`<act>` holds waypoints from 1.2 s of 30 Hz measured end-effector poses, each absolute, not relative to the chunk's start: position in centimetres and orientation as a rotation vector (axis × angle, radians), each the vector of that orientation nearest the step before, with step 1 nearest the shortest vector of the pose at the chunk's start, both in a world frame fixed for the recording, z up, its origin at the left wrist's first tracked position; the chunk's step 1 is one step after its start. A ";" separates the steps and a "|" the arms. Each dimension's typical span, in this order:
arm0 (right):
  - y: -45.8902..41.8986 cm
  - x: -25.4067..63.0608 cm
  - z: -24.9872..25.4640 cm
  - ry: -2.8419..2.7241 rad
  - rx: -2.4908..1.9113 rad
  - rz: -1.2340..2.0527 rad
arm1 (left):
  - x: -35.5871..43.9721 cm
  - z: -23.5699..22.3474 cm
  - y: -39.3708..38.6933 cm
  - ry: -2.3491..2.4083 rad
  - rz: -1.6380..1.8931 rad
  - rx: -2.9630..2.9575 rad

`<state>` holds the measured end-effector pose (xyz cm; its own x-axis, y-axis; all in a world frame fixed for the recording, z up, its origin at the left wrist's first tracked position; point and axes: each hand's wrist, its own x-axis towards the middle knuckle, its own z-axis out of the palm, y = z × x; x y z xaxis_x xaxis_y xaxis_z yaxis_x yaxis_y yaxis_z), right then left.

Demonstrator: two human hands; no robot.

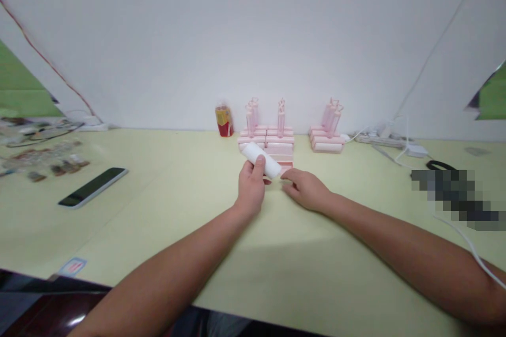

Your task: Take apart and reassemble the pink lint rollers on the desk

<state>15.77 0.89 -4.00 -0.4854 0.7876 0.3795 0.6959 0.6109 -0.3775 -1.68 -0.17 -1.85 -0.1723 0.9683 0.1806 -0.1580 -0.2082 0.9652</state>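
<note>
My left hand (252,184) is closed around a smooth white cylinder (261,160), thumb on top, holding it tilted above the table. My right hand (307,188) is beside the cylinder's lower right end, its fingers a little bent and apart. Its index fingertip is very near that end; whether they touch I cannot tell. Just behind both hands are pink cases (280,142) in rows, with slim pink pieces (281,122) upright on them. The cylinder and hands partly hide the nearest case.
More pink cases (327,146) stand right of the middle. A red and yellow can-like container (224,121) is by the wall. At left lie a phone-like slab (93,187) and blurred small items (59,160). Cables and a power strip (381,139) lie at right, near a pixelated dark object (454,192).
</note>
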 end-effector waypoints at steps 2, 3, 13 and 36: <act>1.0 15.8 -4.2 -2.413 -1.190 0.156 | -1.7 -1.9 -0.3 1.084 1.549 1.181; 1.0 15.7 -4.2 -2.446 -1.198 0.136 | -1.6 -1.9 -0.4 1.076 1.542 1.199; -0.8 16.5 -4.0 -2.488 -1.169 0.140 | -1.2 -2.0 -1.2 1.031 1.491 1.274; -0.4 18.0 -3.8 -2.359 -1.275 0.272 | -1.0 -1.7 -2.4 0.895 1.287 1.562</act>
<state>18.04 -0.38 -3.77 -0.4767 0.8311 0.2865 0.7440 0.5550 -0.3721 -1.01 -2.36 -1.75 0.1983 0.9220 0.3326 -0.0093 -0.3375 0.9413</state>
